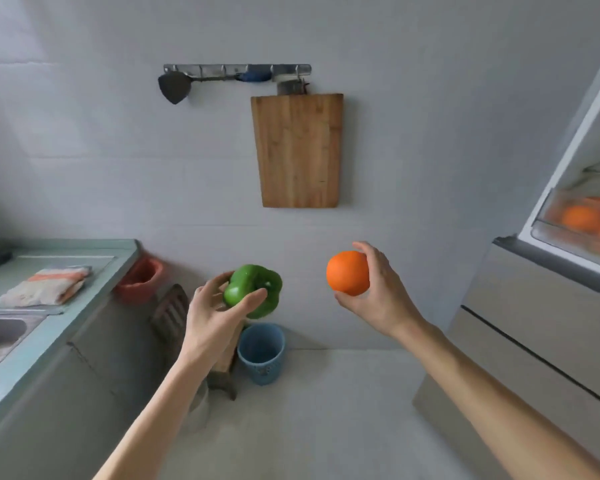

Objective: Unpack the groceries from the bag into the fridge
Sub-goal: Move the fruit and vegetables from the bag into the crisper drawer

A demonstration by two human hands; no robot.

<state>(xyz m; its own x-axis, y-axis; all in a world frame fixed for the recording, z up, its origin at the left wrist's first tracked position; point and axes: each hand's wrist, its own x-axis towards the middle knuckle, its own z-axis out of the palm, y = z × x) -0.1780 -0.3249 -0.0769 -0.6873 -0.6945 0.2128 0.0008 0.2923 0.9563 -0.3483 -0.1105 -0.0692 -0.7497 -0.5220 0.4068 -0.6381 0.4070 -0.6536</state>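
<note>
Holds both bare forearms out forward from the bottom edge. Grips a green bell pepper (253,289) in the left hand (215,306), with thumb and fingers curled round its near side. Holds an orange (347,273) in the right hand (378,296), pinched between the thumb below and the fingers over the top and back, slightly higher than the pepper and well apart from it. Carries both in mid-air above the pale floor (326,410), touching nothing else. Looks past the left wrist at a blue bin (261,353) standing upright on the floor, just beside a slatted wooden piece (170,313) partly hidden by the arm. Takes in, at left, a green-topped counter (84,289) with a folded cloth (47,285) lying on it, a steel sink (0,337) at the near end and a red-orange container (141,278) against the far corner. Takes in, at right, the fridge (534,323), upper compartment open, with several more oranges (581,218) lying in a clear drawer (542,233). Faces, farthest off, a grey wall with a wooden cutting board (298,150) hanging flat under a metal hook rail (222,68), and a dark spatula (173,86) at the rail's left end.
</note>
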